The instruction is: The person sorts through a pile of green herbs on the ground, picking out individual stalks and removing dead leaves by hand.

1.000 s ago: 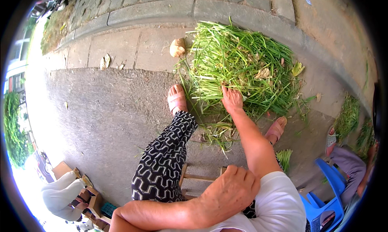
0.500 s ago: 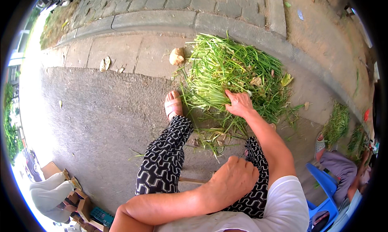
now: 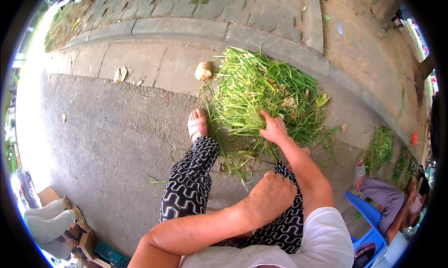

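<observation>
A big heap of long, thin green stalks with pale ends [image 3: 261, 88], chive-like, lies on the ground ahead of me. My right hand [image 3: 274, 129] is at its near side, thumb and fingers closed around some of the stalks; the fingertips are partly hidden among the greens. Close to my body, over my right thigh, my left hand [image 3: 273, 192] is curled into a fist with its back facing up. Whatever its fingers may hold is hidden beneath. Loose stalks and trimmings [image 3: 240, 164] are scattered between my feet.
A tan lump [image 3: 203, 71] sits left of the heap, before a stone kerb [image 3: 182, 29]. On the right, a person [image 3: 385, 195] sits by a blue plastic chair [image 3: 368, 216] and a smaller green pile [image 3: 379, 149]. Boxes and a teal crate [image 3: 111, 255] stand lower left beside another person's legs.
The view has shifted slightly. My right hand remains at the near side of the heap, and my left fist stays close to my body.
</observation>
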The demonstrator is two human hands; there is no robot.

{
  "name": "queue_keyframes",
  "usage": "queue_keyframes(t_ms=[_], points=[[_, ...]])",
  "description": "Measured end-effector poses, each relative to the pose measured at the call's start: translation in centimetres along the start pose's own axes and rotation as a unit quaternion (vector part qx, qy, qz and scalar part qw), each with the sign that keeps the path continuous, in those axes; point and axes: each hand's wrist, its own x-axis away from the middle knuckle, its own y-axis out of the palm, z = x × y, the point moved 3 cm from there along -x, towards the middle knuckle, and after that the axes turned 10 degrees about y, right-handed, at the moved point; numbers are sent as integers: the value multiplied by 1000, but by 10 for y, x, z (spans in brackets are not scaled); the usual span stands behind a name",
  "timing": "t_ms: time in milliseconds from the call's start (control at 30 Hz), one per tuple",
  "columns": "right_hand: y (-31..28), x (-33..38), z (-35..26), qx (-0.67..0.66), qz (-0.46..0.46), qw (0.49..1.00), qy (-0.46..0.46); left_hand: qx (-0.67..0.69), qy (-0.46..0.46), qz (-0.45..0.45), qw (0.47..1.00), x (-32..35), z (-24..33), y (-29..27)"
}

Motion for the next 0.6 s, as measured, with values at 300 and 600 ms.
queue_keyframes(t_ms=[300, 600], points=[[-37, -5, 40, -191, -17, 978, 84, 3, 5, -28, 1000, -4, -9, 2], [-96, 17, 43, -283, -6, 957, 64, -7, -27, -27, 999, -13, -24, 7]])
